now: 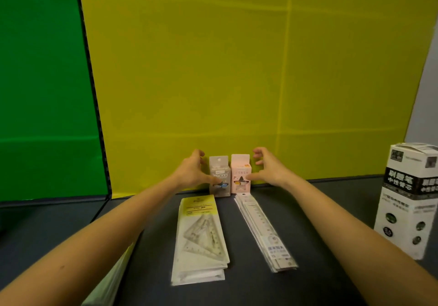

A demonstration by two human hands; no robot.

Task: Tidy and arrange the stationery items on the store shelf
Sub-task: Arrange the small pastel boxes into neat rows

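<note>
Shelf stock, head view.

- Dark grey shelf surface [331,211], backed by a yellow back panel [237,68]; a green panel [42,92] adjoins it on the left.
- Tall white-and-black printed carton [407,201]: upright at the right edge, well apart from the other stock.
- Stack of clear set-square packets with yellow header cards [201,241]: flat, left of centre, long side running front to back.
- Stack of clear ruler packets [265,232]: flat, right of the set-square packets, angled slightly, its far end just before the pink box.
- Pale flat item [113,275]: lower left, mostly hidden under the left forearm; kind unclear.
- Small grey-beige box with a butterfly window [220,175] and small pink box with a star window [240,173]: upright, side by side, at the back panel. Nothing stands between them and the hands.

Hands: both arms are stretched forward over the shelf, bracketing the pair of boxes.

- Left hand [192,173]: at the left side of the grey-beige box, thumb lying on its front, fingers curled by its upper left edge. Whether those fingers touch, and so whether this is a true hold, cannot be told.
- Right hand [267,170]: at the right side of the pink box, thumb tip touching its lower right edge; fingers spread, loosely curved and clear of the box, gripping nothing.
</note>
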